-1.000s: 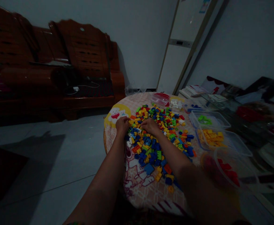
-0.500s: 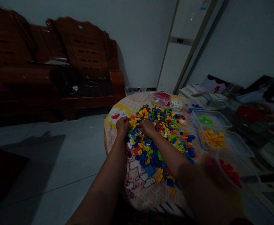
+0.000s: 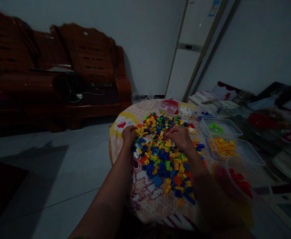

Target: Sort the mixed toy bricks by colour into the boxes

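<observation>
A heap of small plastic bricks [image 3: 164, 151] in red, blue, yellow, green and orange lies spread on a round table [image 3: 147, 202] with a patterned cloth. My left hand [image 3: 129, 133] rests at the heap's left edge with its fingers curled; what they hold is hidden. My right hand [image 3: 180, 137] hovers over the middle of the heap, fingers bent downward onto the bricks, and I cannot make out a brick in them.
Clear tubs stand to the right: one with green bricks [image 3: 216, 127], one with yellow bricks [image 3: 222, 146], one with red bricks [image 3: 240, 182]. A red-lidded tub [image 3: 169, 105] is at the table's far side. A wooden sofa [image 3: 60, 76] stands left, over grey floor.
My right hand has moved to the right, from beside the left hand to the middle of the heap. The left hand has stayed at the heap's left edge.
</observation>
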{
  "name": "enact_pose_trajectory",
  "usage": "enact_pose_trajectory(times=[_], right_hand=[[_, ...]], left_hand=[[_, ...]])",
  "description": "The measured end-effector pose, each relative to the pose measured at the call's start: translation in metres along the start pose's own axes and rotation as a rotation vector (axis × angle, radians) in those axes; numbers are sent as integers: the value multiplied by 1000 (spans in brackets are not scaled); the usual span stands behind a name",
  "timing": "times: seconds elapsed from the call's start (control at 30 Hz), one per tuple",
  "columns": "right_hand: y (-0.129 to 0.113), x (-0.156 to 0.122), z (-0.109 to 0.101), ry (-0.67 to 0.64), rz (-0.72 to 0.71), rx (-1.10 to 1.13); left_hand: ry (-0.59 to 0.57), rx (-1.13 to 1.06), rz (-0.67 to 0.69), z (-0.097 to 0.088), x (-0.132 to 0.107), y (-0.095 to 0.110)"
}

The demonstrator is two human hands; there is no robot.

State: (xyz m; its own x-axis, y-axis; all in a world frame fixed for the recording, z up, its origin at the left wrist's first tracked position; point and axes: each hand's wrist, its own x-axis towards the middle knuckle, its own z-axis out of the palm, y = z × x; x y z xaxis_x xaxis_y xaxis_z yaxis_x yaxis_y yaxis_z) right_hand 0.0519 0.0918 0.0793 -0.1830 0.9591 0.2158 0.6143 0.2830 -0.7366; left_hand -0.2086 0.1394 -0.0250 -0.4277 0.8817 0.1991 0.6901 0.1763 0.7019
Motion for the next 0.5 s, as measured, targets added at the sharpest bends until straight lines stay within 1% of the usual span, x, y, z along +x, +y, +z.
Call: enact_pose_trajectory(times=[0.07,0.1,0.17,0.2,0.27,0.3,0.33,0.37,0.4,0.43,0.5], right_hand=[[6,-32,-35,135,-19,-23],[10,-50,-55,207,12,-80],[25,-84,-97,403,113,-285],[35,-100,-118,472,165,-398],[60,-128,-156,532,328,-625],[73,-140,-171,511,410,-719],[85,-150,-183,492,503,-784],[95,-158,-191,441,564,-832],[102,-163,-195,396,544,-871],[106,-166,-195,381,500,-898],[100,-164,-184,414,309,-902]], left_hand=[[2,-5,0,0,0,0],[4,-4,0,-1,-1,0],[5,-1,3,-1,-1,0],[6,2,4,-1,-1,0],[4,4,5,-1,0,1],[5,4,3,-1,0,1],[6,4,1,-1,0,1],[8,3,-2,-1,0,1],[10,-2,-1,-1,0,1],[13,-7,2,-1,0,0],[20,-20,13,0,0,0]])
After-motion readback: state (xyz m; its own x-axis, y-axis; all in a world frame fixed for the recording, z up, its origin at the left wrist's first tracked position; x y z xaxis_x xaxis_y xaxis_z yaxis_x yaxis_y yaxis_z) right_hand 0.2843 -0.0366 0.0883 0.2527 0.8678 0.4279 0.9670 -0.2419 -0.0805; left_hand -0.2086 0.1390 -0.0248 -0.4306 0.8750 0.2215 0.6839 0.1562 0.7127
